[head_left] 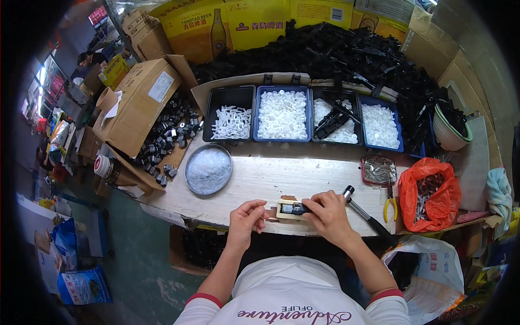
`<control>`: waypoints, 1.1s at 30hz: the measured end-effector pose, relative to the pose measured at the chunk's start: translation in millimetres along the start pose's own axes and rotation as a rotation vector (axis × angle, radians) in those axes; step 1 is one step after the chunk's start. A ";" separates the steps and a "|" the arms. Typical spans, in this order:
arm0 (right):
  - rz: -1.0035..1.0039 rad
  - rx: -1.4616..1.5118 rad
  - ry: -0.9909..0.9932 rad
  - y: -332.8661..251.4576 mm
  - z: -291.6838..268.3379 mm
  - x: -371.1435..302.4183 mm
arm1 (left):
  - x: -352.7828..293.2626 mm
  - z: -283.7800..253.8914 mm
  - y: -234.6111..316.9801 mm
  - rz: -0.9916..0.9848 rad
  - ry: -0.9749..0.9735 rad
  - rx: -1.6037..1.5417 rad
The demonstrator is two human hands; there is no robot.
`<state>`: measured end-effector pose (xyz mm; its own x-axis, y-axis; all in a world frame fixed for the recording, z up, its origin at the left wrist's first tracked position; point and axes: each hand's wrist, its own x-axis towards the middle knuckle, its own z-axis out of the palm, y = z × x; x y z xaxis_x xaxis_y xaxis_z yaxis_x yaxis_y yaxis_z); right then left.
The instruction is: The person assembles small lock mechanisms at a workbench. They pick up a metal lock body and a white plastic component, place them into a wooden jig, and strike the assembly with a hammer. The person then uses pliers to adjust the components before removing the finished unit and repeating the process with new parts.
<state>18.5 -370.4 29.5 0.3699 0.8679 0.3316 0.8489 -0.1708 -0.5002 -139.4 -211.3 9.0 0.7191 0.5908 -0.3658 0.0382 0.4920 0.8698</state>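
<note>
At the front edge of the bench, a small cream-coloured block fixture (286, 215) holds a black part with a shiny grey piece (293, 208) in its slot. My right hand (328, 215) grips the black end of this part from the right. Just left of the fixture is my left hand (248, 221), thumb and fingertips pressed together; whatever they may pinch is too small to make out. A hammer (364, 212) with a black grip lies beside my right hand. Yellow-handled pliers (390, 208) rest further right.
A round tray (231, 168) of clear bits stands left. Behind are a black bin (206, 103) and blue bin (258, 127) of white parts, then piled black parts (357, 51). Right are a red dish (364, 172) of metal pins and a red bag (409, 201). A carton (135, 116) stands left.
</note>
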 end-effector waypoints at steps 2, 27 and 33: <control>-0.002 -0.042 0.006 -6.9 8.8 1.9 | 0.9 -1.8 0.2 0.017 0.033 0.025; 0.370 -0.276 0.238 44.8 -24.4 -39.7 | 11.8 35.9 0.5 0.974 -0.259 1.210; 0.455 -0.345 0.050 64.1 -21.3 -73.6 | 23.4 35.5 -9.3 1.007 -0.459 1.476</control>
<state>53.7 -455.1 -10.0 0.7375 0.6495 0.1853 0.6707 -0.6721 -0.3137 -98.4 -224.7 4.1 0.9520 -0.0531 0.3015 -0.1524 -0.9364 0.3162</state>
